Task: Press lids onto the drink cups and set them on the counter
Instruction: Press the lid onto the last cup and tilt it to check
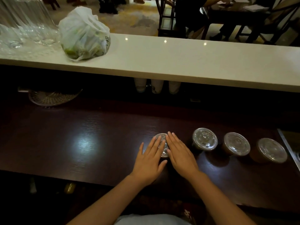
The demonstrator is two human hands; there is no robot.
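Fingers (158, 144) of both hands lie flat, unclenched, on one lid (162, 146) — three lidded cups (204, 139) (brown drink) stand beside.

Four clear-lidded brown drink cups (204, 139) upright, rowed on dark counter (97, 140).

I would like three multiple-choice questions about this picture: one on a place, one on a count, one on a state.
1. Where is the white plastic bag?
A. on the pale upper counter
B. on the dark lower counter
C. on the floor

2. How many lidded cups stand right of the hands?
A. one
B. three
C. five

3. What are the hands doing?
A. hanging free
B. lying flat on a lid
C. carrying the bag

Answers:
1 A, the plastic bag rests on the pale upper counter.
2 B, three lidded cups in a row.
3 B, left hand and right hand cover the lid.
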